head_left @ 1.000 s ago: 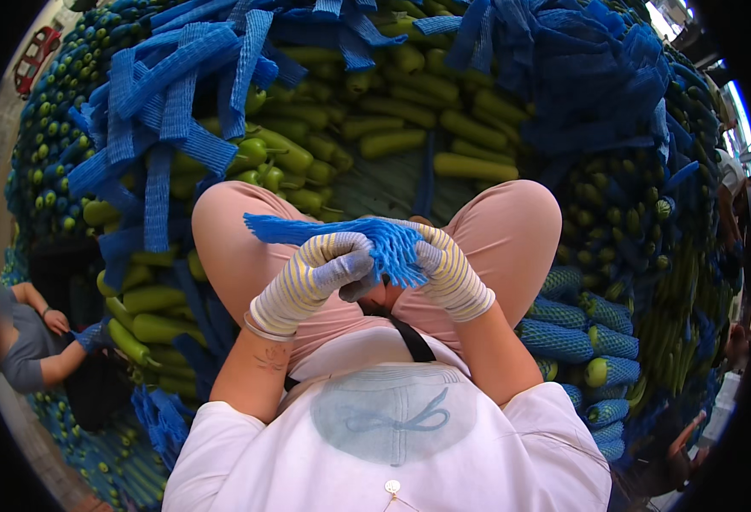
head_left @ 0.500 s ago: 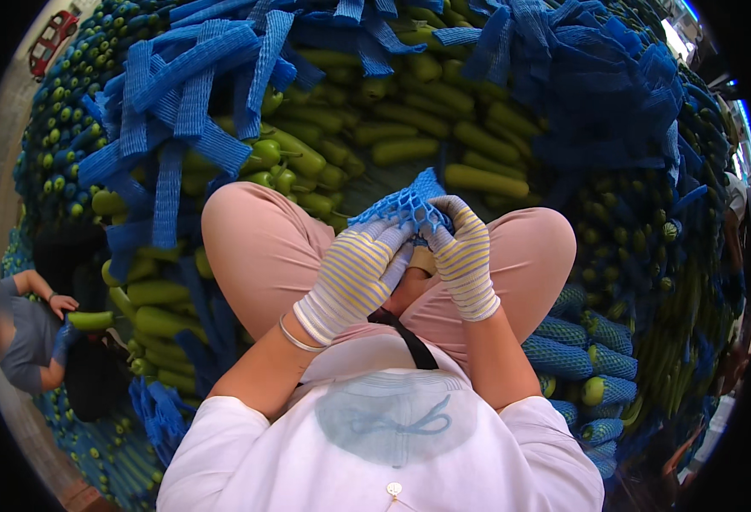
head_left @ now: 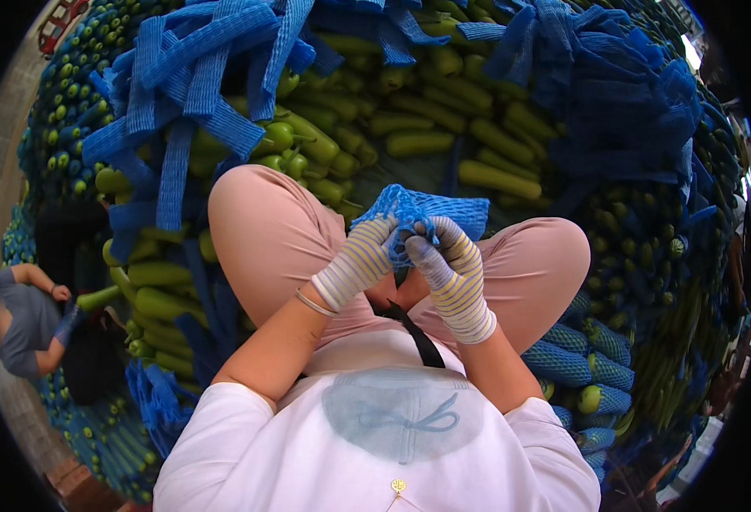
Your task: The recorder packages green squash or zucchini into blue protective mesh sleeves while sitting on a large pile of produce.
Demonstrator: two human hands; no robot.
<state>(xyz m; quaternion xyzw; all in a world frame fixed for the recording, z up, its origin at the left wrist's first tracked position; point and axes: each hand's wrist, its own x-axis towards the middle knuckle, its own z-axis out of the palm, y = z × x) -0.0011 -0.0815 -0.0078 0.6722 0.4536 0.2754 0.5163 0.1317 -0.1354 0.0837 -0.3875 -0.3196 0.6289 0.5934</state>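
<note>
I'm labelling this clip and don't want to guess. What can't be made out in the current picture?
- Left hand, head view: its fingertips are hidden by the blue net.
- Head view, upper right: whatever lies beneath the net pile is covered by it.
- Red car, head view: partly cut off by the picture's upper edge.

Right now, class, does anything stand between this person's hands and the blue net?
Nothing visible does. The left hand and right hand both hold the blue net above the lap, with only striped gloves between.
</note>
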